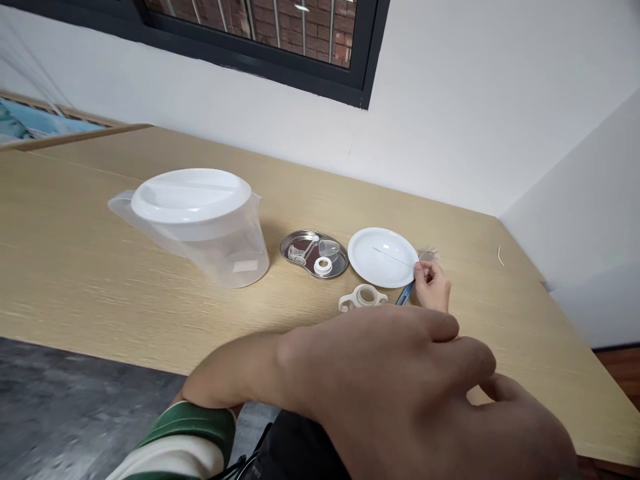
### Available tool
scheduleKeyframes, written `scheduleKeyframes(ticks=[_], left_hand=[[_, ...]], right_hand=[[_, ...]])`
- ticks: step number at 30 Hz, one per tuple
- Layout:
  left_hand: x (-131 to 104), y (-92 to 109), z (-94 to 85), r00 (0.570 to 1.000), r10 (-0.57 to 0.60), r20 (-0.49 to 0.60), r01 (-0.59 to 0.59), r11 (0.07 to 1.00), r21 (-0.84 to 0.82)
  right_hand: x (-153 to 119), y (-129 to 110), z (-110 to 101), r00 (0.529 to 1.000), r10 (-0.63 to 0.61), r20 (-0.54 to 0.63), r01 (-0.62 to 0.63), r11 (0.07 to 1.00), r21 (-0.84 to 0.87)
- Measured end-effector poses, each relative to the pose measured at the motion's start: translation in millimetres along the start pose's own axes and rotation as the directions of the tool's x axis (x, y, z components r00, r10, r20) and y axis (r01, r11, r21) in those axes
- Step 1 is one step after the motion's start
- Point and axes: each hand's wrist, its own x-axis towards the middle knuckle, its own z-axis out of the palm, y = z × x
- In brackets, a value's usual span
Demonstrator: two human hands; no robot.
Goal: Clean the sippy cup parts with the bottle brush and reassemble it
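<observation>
On a pale wooden tabletop (pixel 75 267) beneath a dark-framed window (pixel 280 40), 2 hands share the frame. A large hand (pixel 400 387) fills the foreground, back turned to the camera, fingers curled loosely; whether its grip holds anything cannot be told from this angle, nor which of the person's hands it is. Beyond it, a smaller hand (pixel 433 285) rests at the edge of a white plate (pixel 383 257), its fingertips pinched shut on the end of a thin wire brush (pixel 395 259) whose stem lies across the plate, with bristles (pixel 428 254) showing just behind the fingers. A blue tool (pixel 405 293) lies under that hand, touching the tabletop. Just left sits a cream handled ring (pixel 363 297), and beyond it an oval steel tray (pixel 314 254) carries several small clear and white bottle parts. A clear plastic jug (pixel 200 223) with a white lid stands well to the left. A green-and-white sleeve (pixel 185 440) shows at the bottom edge.
</observation>
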Motion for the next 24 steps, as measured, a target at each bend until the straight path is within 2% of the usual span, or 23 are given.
scheduleKeyframes(ticks=[3,5,7,12,20,24], left_hand=[[5,-10,-5.5,0.992,0.125,-0.034,-0.125,0.992,-0.001],[8,-19,-12.1,0.973,0.231,-0.022,-0.231,0.973,-0.005],[10,-25,-19.1,0.96,0.28,0.021,-0.28,0.96,-0.009],[11,-27,-28.2,0.953,0.289,0.087,-0.289,0.957,-0.015],[11,-29,-30.0,0.957,0.283,0.071,-0.283,0.959,-0.008],[9,-20,-24.4,0.973,0.231,0.03,-0.23,0.973,-0.011]], right_hand=[[0,-1,-1,1.0,0.003,0.002,-0.003,1.0,0.004],[0,-3,-2,1.0,0.006,0.004,-0.006,1.0,0.006],[0,-4,-2,1.0,0.007,0.006,-0.007,1.0,0.005],[0,-4,-2,1.0,0.007,0.007,-0.007,1.0,-0.001],[0,-4,-2,1.0,0.001,0.011,-0.001,1.0,0.0],[0,-3,-1,1.0,-0.002,0.005,0.002,1.0,-0.009]])
